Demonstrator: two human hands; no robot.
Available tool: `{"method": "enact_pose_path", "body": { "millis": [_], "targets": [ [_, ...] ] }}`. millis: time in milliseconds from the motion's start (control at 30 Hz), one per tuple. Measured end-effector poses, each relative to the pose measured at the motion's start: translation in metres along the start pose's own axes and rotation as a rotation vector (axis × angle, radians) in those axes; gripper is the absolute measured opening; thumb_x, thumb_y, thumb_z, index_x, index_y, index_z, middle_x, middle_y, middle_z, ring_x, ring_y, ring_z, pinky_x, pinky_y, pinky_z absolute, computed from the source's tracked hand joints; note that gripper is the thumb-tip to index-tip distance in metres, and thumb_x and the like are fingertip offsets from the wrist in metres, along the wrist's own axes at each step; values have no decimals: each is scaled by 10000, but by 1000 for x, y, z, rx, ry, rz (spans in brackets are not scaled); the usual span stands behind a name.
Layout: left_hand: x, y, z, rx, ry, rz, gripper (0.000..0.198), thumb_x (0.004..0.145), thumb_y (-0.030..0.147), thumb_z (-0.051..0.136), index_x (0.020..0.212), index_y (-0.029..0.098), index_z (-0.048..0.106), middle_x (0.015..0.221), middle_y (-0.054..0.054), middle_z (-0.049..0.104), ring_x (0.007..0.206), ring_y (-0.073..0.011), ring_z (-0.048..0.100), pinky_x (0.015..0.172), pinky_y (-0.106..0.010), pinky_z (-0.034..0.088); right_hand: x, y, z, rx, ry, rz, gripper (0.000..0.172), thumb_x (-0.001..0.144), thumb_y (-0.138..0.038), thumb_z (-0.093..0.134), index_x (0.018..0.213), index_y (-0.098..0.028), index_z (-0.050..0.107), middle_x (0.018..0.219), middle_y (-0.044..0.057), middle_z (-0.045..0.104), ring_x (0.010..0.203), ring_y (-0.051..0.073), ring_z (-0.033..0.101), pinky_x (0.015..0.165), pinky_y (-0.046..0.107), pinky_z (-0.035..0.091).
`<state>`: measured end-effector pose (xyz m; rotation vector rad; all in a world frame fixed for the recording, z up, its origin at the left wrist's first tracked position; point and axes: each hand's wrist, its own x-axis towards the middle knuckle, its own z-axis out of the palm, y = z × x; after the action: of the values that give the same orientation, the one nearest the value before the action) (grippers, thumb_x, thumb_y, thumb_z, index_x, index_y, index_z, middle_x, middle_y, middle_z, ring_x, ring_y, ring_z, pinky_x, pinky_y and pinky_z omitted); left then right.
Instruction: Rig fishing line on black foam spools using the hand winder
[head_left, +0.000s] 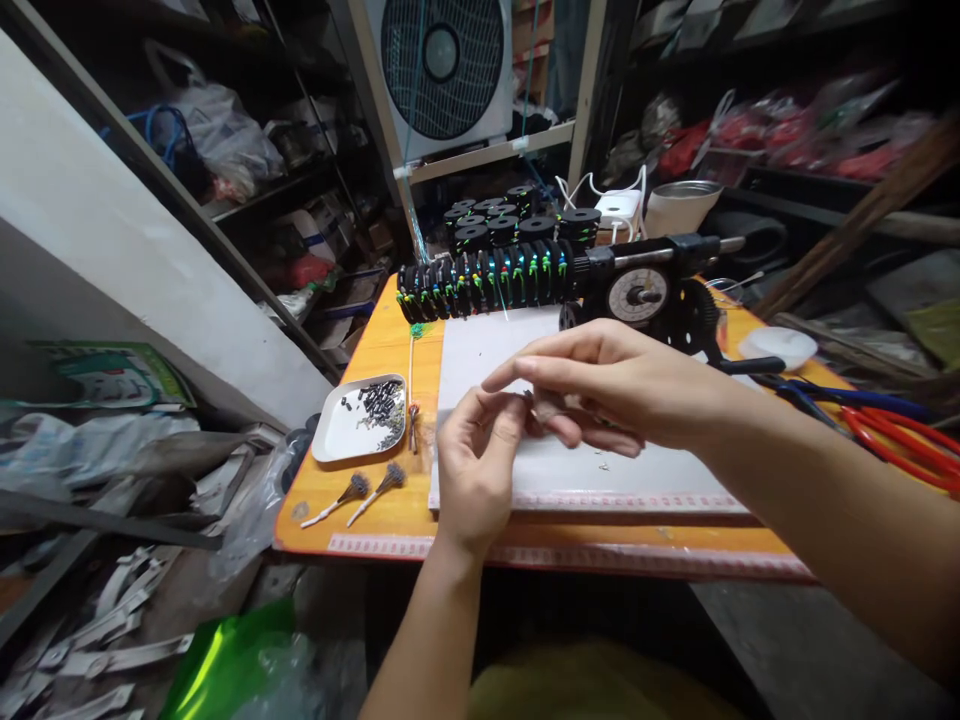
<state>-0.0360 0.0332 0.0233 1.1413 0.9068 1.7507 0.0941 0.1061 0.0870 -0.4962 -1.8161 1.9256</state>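
Observation:
My left hand (480,460) is raised over the white board (480,350), thumb and fingers pinched together. My right hand (600,385) meets it from the right, its forefinger reaching across the left fingertips and its other fingers curled below. Between the hands is a tiny dark bit, too small and hidden to name. Small brass-coloured pieces (602,466) lie on the board beneath my right hand. A white tray (322,440) left of my hands holds short black tubes (382,400) and tiny metallic pieces (391,430).
Behind the board stretches a shaft packed with black discs (487,280) bearing green knots, with a round dial (637,296). More black spools (502,225) stand behind. Brush-like bundles (386,490) lie front left. Red-handled pliers (900,440) are at right, a fan (442,65) beyond.

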Motion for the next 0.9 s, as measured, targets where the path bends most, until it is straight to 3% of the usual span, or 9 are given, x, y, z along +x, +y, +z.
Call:
{"method": "enact_pose_path", "body": {
  "millis": [133,267,900],
  "targets": [
    [-16,-1,0,-237,-46,-264,165,889,262,601,773,147,630,672,-13,650,612,-119,590,640,-231,444,8,18,0,374,-5,124,347,962,-366,450,737,-131,570,563,23,639,296,48,475,317,139,394],
    [-32,-2,1,-377,-23,-410,195,878,266,605,732,138,616,536,4,621,562,-127,627,620,-226,471,13,26,0,479,29,205,375,956,-375,453,654,-156,487,508,4,602,293,57,476,260,110,336],
    [-69,-18,3,-525,-1,-520,235,899,313,593,777,114,626,636,-75,738,501,-167,693,531,-221,533,11,32,-4,441,29,181,341,934,-409,505,703,-158,509,523,-2,605,288,51,470,254,100,336]
  ]
}}
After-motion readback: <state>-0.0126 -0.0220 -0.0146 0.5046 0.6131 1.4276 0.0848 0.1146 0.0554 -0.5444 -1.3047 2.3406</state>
